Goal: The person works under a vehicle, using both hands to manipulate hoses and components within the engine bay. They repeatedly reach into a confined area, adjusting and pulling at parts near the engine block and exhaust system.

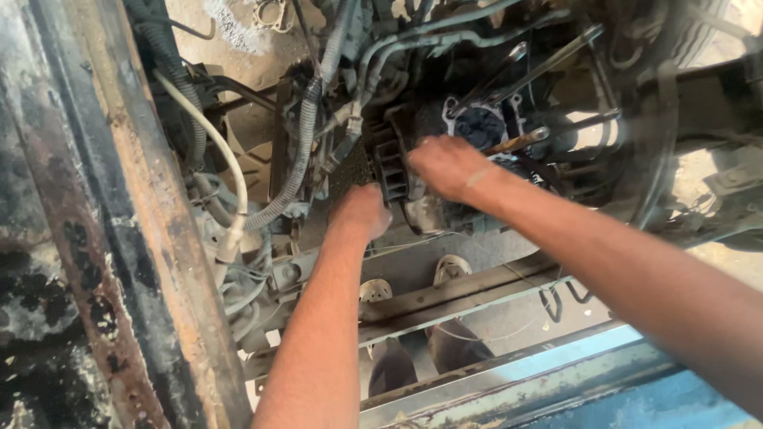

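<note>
Black ribbed housing (391, 163): we see it in the middle of the engine bay, between our two hands, its long axis running roughly up and down the view, ribs facing us.
Left hand (362, 208): we press it against the lower left edge of the housing, fingers curled behind it; we cannot tell how tightly it is clenched.
Right hand (447, 165): we lay it on the housing's upper right side, fingers bent over the part; whether it clamps or only rests there we cannot tell.
Corrugated hose (302, 151): it runs steeply down just left of the housing.
Rusty frame rail (151, 238): it slants along the left edge.
Metal rods (548, 59): they angle up to the right beyond the right hand.
</note>
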